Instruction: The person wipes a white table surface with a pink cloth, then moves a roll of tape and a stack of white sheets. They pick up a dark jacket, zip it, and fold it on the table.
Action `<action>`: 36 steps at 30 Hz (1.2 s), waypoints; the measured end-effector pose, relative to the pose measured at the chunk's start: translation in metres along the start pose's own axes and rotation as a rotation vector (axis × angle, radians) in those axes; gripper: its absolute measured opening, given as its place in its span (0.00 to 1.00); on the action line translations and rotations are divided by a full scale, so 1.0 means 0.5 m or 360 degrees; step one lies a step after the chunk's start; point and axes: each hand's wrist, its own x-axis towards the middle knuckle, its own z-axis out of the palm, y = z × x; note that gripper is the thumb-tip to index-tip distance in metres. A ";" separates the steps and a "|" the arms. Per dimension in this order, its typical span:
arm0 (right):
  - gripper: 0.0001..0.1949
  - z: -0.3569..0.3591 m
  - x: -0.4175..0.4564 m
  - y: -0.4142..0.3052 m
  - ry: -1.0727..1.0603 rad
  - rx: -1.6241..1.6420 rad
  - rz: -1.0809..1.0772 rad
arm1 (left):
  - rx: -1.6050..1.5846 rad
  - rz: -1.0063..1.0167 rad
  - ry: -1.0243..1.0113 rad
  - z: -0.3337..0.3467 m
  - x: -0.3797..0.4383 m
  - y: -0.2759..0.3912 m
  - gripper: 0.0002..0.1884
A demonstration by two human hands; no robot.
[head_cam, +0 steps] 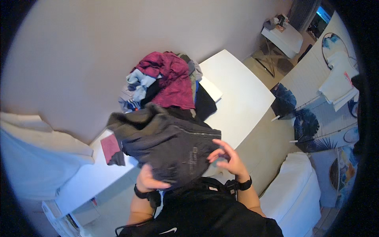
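Observation:
A dark grey zip garment with printed writing spreads in front of me, partly blurred, over the white table. My left hand is at its lower left edge, thumb pointing right along the cloth; whether the fingers grip it is unclear. At the right edge, my right hand has its fingers bent and apart, fingertips close to the fabric. Just beyond lies a heap of clothes, with a maroon garment on top and a light blue cloth at its left. Black cloth hangs out on the right.
The white table stands against the wall. A folded maroon and dark cloth lies on its left part. Pale fabric drapes at far left. To the right are a white-covered seat, a white shirt and a small side table.

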 end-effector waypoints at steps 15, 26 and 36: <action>0.11 -0.329 -0.327 -0.043 0.0442 0.0734 0.0131 | 0.1185 -0.0012 -0.1241 0.588 0.189 -0.296 0.34; 0.21 -0.557 -0.310 -0.085 0.0297 0.0338 -0.0596 | 0.1408 0.0227 -0.0408 0.415 0.383 -0.273 0.46; 0.12 -0.658 -0.075 -0.310 -0.0502 0.0252 -0.0929 | 0.0943 -0.0371 -0.0727 0.392 0.511 -0.363 0.27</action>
